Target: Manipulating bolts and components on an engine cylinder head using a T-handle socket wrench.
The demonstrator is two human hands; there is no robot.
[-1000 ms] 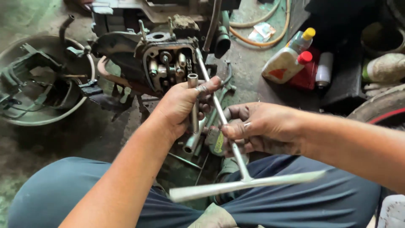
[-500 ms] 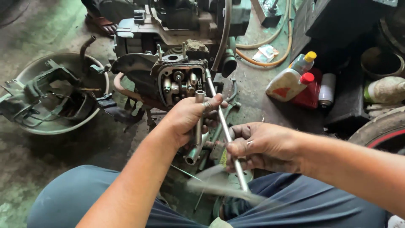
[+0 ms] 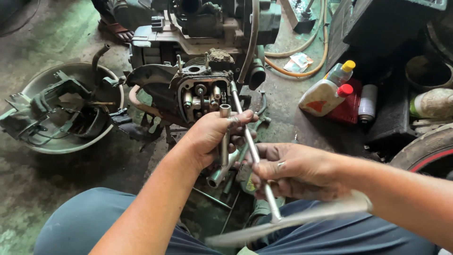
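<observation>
A long T-handle wrench (image 3: 245, 130) runs from my hands up to the right side of an open engine cylinder head (image 3: 203, 94). My right hand (image 3: 288, 172) grips its shaft low down, and the crossbar (image 3: 292, 219) below is blurred. My left hand (image 3: 212, 137) steadies the shaft higher up with its fingers and also holds a short metal tube socket (image 3: 224, 141) upright. The head's valves and springs are exposed and face me.
A round metal pan (image 3: 94, 141) with dark engine covers lies on the floor at left. At right stand oil bottles (image 3: 325, 94), a red can (image 3: 351, 106) and a tyre (image 3: 424, 151). An orange hose (image 3: 302, 72) curls behind. My blue-trousered legs frame the bottom.
The wrench's crossbar has swung round and blurs as my right hand turns the shaft. The view has tilted so the engine sits lower in frame. My left hand keeps its hold.
</observation>
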